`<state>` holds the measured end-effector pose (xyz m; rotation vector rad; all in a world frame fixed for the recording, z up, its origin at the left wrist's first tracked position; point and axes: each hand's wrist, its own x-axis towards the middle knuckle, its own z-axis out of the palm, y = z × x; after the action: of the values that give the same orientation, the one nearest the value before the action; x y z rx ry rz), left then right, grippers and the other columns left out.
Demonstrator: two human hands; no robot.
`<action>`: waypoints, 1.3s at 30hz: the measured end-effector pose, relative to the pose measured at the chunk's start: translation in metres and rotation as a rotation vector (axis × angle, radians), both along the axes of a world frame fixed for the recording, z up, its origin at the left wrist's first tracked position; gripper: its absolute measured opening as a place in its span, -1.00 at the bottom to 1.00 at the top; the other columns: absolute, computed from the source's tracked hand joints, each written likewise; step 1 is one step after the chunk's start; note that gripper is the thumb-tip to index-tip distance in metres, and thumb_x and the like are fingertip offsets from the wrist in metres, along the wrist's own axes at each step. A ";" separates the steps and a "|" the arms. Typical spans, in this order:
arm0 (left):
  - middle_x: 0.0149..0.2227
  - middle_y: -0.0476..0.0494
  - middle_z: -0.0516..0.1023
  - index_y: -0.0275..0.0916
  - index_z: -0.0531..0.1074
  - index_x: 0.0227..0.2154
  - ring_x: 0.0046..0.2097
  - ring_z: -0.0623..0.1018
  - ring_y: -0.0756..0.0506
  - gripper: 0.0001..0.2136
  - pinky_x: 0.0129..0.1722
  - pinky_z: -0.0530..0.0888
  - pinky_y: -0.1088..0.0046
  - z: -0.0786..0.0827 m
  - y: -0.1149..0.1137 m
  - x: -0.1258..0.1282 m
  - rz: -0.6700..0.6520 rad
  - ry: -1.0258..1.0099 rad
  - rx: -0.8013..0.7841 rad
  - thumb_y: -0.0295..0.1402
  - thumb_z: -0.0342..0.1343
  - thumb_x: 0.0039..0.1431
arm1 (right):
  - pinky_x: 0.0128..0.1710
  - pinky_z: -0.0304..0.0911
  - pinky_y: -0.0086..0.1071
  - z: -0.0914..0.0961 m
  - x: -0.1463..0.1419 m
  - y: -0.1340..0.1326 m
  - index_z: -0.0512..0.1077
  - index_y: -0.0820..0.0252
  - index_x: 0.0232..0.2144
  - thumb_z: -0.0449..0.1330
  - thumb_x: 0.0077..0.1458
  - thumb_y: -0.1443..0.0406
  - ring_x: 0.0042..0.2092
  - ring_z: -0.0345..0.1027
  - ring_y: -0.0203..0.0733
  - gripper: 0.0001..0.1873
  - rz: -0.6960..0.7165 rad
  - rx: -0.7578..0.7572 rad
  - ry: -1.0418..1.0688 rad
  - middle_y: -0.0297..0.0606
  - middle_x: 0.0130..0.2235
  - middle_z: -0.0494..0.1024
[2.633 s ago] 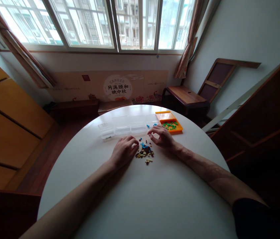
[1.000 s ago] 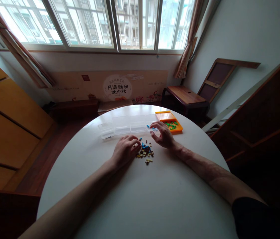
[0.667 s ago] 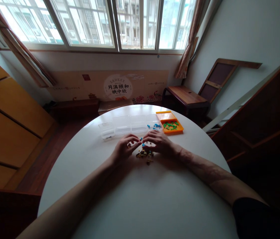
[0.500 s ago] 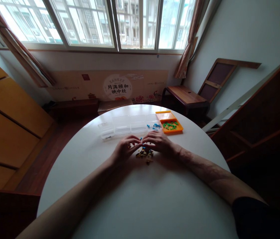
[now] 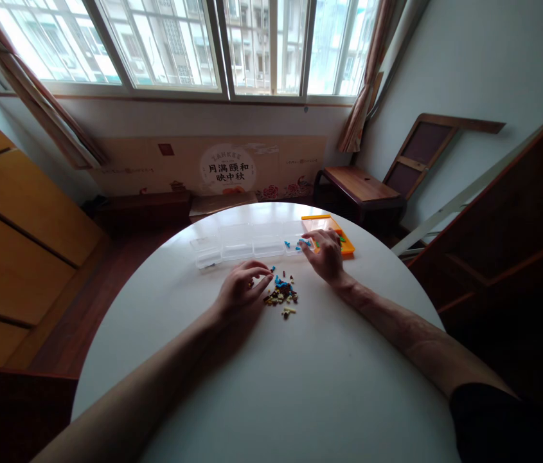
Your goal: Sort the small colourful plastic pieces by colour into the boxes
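**Two hands at a pile of small coloured pieces on a round white table**

The left hand (image 5: 241,290) rests on the table (image 5: 271,386) just left of the pile of small pieces (image 5: 281,295) — a loose heap of blue, yellow, dark and red bits. Its fingers (image 5: 260,278) are curled and drawn together, the tips pointing at the pile's near-left edge; whether they pinch a piece is too small to tell.

The right hand (image 5: 326,256) lies farther back, well clear of the pile, stretched toward the row of containers. Its fingers (image 5: 310,239) are gathered loosely above the right end of the clear compartment box (image 5: 245,244), where a few blue pieces (image 5: 300,244) lie in the end cell. Whether the fingertips hold a piece cannot be made out. The back of this hand covers most of the orange tray (image 5: 329,225), which sits just right of the clear box — only its far rim and right corner show, with a trace of green inside.

Both forearms run in from the near edge of the table. Behind the table stand a window (image 5: 204,45), a printed cardboard panel (image 5: 227,168) and a wooden chair (image 5: 362,183).
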<state>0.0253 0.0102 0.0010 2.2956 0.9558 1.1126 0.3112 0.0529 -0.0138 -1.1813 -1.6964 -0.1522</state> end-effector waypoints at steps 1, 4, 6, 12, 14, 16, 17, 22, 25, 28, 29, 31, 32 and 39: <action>-0.09 -0.24 0.70 -0.15 0.73 -0.20 -0.12 0.66 -0.14 -0.75 -0.18 0.62 0.33 0.001 0.000 -0.001 0.007 -0.010 -0.013 -0.14 0.23 0.48 | 0.37 0.19 0.22 -0.001 0.001 0.002 0.61 0.03 -0.10 0.30 0.40 0.19 0.02 0.51 0.13 -0.89 -0.011 -0.009 -0.007 -0.19 -0.08 0.70; -0.09 -0.22 0.69 -0.16 0.71 -0.22 -0.09 0.66 -0.15 -0.76 -0.18 0.62 0.35 0.004 -0.001 -0.002 0.041 -0.040 -0.057 -0.15 0.24 0.46 | 0.24 0.36 0.08 0.000 -0.003 0.000 0.62 0.04 -0.13 0.29 0.40 0.25 0.03 0.52 0.08 -0.91 0.162 -0.048 -0.068 -0.18 -0.06 0.69; -0.10 -0.22 0.68 -0.17 0.71 -0.21 -0.07 0.65 -0.16 -0.77 -0.18 0.62 0.36 0.005 -0.001 -0.003 0.061 -0.048 -0.077 -0.16 0.24 0.46 | 0.14 0.44 -0.03 0.002 -0.009 -0.005 0.63 0.03 -0.14 0.29 0.40 0.29 0.01 0.53 0.02 -0.91 0.385 -0.077 -0.165 -0.20 -0.05 0.70; -0.11 -0.22 0.67 -0.17 0.70 -0.21 -0.10 0.64 -0.16 -0.78 -0.20 0.61 0.36 0.004 -0.001 -0.004 0.072 -0.044 -0.099 -0.17 0.24 0.44 | 0.10 0.49 -0.14 0.010 -0.018 -0.018 0.67 -0.08 -0.02 0.28 0.46 0.27 0.03 0.55 -0.10 -0.83 0.710 -0.150 -0.373 -0.28 0.01 0.72; -0.11 -0.22 0.67 -0.18 0.69 -0.21 -0.09 0.64 -0.16 -0.78 -0.20 0.61 0.37 0.004 -0.001 -0.003 0.070 -0.045 -0.093 -0.16 0.24 0.44 | 0.12 0.49 -0.15 0.013 -0.017 -0.019 0.67 -0.09 -0.01 0.28 0.47 0.26 0.03 0.56 -0.11 -0.83 0.728 -0.155 -0.375 -0.28 0.02 0.73; -0.12 -0.22 0.67 -0.18 0.68 -0.22 -0.09 0.64 -0.16 -0.77 -0.19 0.61 0.37 0.005 -0.002 -0.002 0.062 -0.047 -0.093 -0.16 0.24 0.44 | 0.14 0.48 -0.15 0.014 -0.016 -0.019 0.67 -0.07 -0.02 0.29 0.47 0.25 0.04 0.56 -0.11 -0.84 0.740 -0.166 -0.371 -0.28 0.03 0.73; -0.12 -0.22 0.67 -0.19 0.68 -0.23 -0.09 0.64 -0.16 -0.77 -0.18 0.61 0.37 0.005 -0.002 -0.002 0.055 -0.047 -0.095 -0.17 0.24 0.44 | 0.15 0.48 -0.15 0.015 -0.015 -0.020 0.67 -0.06 -0.03 0.29 0.47 0.25 0.04 0.56 -0.11 -0.85 0.741 -0.174 -0.371 -0.27 0.02 0.73; -0.13 -0.19 0.67 -0.19 0.67 -0.27 -0.11 0.63 -0.13 -0.78 -0.17 0.59 0.40 0.003 -0.001 -0.001 0.029 -0.042 -0.094 -0.19 0.26 0.44 | 0.17 0.45 -0.15 0.013 -0.017 -0.019 0.65 0.02 -0.11 0.28 0.47 0.29 0.04 0.54 -0.10 -0.87 0.728 -0.193 -0.357 -0.26 -0.01 0.73; -0.14 -0.20 0.67 -0.19 0.67 -0.28 -0.11 0.64 -0.13 -0.78 -0.19 0.59 0.40 0.001 0.000 -0.001 0.032 -0.047 -0.089 -0.20 0.26 0.43 | 0.18 0.45 -0.13 0.011 -0.017 -0.018 0.65 0.02 -0.10 0.33 0.42 0.31 0.04 0.54 -0.08 -0.91 0.720 -0.183 -0.339 -0.26 -0.01 0.72; -0.13 -0.20 0.66 -0.19 0.67 -0.28 -0.11 0.64 -0.13 -0.79 -0.19 0.59 0.40 0.001 0.000 -0.002 0.034 -0.043 -0.089 -0.20 0.27 0.43 | 0.18 0.44 -0.11 0.010 -0.017 -0.017 0.65 0.00 -0.11 0.34 0.41 0.32 0.02 0.53 -0.07 -0.91 0.725 -0.173 -0.337 -0.27 -0.02 0.72; -0.12 -0.19 0.66 -0.18 0.67 -0.28 -0.11 0.64 -0.13 -0.79 -0.19 0.59 0.39 0.001 0.000 -0.002 0.036 -0.041 -0.090 -0.20 0.27 0.43 | 0.17 0.45 -0.11 0.010 -0.016 -0.017 0.65 0.00 -0.14 0.33 0.42 0.31 0.02 0.53 -0.07 -0.91 0.726 -0.173 -0.335 -0.27 -0.03 0.72; -0.12 -0.19 0.66 -0.18 0.67 -0.28 -0.11 0.64 -0.13 -0.80 -0.18 0.59 0.39 0.001 0.000 -0.002 0.039 -0.039 -0.093 -0.20 0.27 0.43 | 0.16 0.45 -0.11 0.011 -0.016 -0.017 0.64 0.02 -0.17 0.31 0.43 0.30 0.01 0.52 -0.07 -0.90 0.724 -0.173 -0.338 -0.27 -0.03 0.72; -0.12 -0.19 0.66 -0.18 0.67 -0.28 -0.11 0.64 -0.13 -0.79 -0.18 0.59 0.39 0.001 0.000 -0.002 0.039 -0.040 -0.094 -0.19 0.27 0.43 | 0.15 0.45 -0.11 0.011 -0.016 -0.017 0.63 0.02 -0.18 0.30 0.44 0.30 0.01 0.52 -0.06 -0.90 0.722 -0.169 -0.342 -0.27 -0.04 0.72; -0.10 -0.19 0.67 -0.19 0.66 -0.27 -0.12 0.64 -0.12 -0.79 -0.20 0.58 0.40 0.003 -0.001 -0.002 0.041 -0.023 -0.086 -0.20 0.25 0.44 | 0.05 0.46 -0.14 0.005 -0.018 -0.014 0.57 0.07 -0.14 0.22 0.50 0.26 -0.06 0.54 -0.06 -0.87 0.640 -0.123 -0.215 -0.22 -0.12 0.71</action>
<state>0.0231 0.0087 0.0041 2.1996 1.0255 1.0908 0.2936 0.0393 -0.0085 -0.6716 -2.2173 0.2307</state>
